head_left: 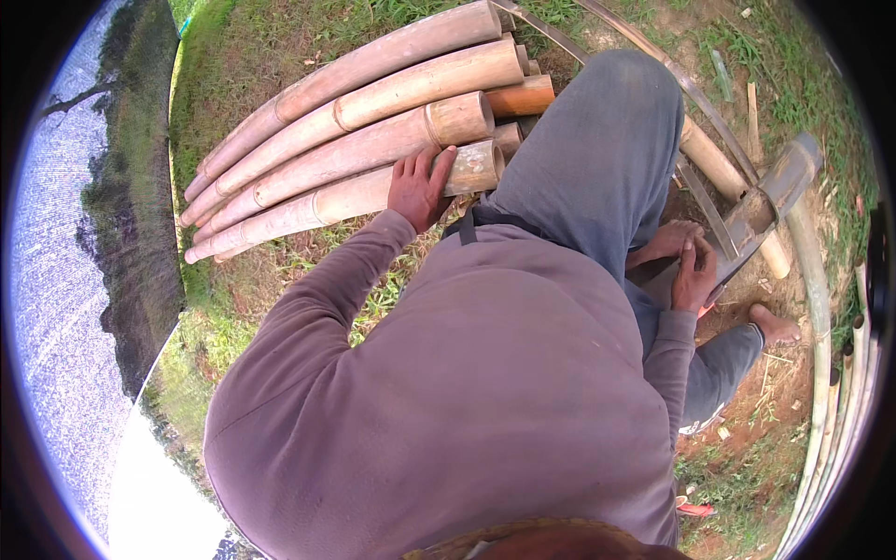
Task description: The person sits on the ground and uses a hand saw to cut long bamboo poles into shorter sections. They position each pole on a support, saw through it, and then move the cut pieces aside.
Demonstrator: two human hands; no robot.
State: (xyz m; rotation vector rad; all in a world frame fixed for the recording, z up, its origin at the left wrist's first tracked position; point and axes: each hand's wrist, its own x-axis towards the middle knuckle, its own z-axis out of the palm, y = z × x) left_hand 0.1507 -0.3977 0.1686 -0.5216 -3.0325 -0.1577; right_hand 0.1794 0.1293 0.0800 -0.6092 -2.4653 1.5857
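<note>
My left hand (420,191) lies over the nearest bamboo pole (359,196) of a stack, close to its cut end. Its fingers bend across the top of the pole. On the other side, my right hand (693,275) is low beside my bare foot (665,241), with its fingers drawn together. A bit of red-orange (714,297) shows at the edge of this hand; what it belongs to is hidden. Just beyond the fingers, a thin flat strip (709,210) leans against a dark grey trough-like piece (789,173).
More bamboo poles (411,84) lie stacked at the far left. At right, a loose pole (700,154) and long pale poles (821,373) lie on grass and soil with scattered chips. A red object (695,510) lies near the lower edge. Netting (65,280) hangs at far left.
</note>
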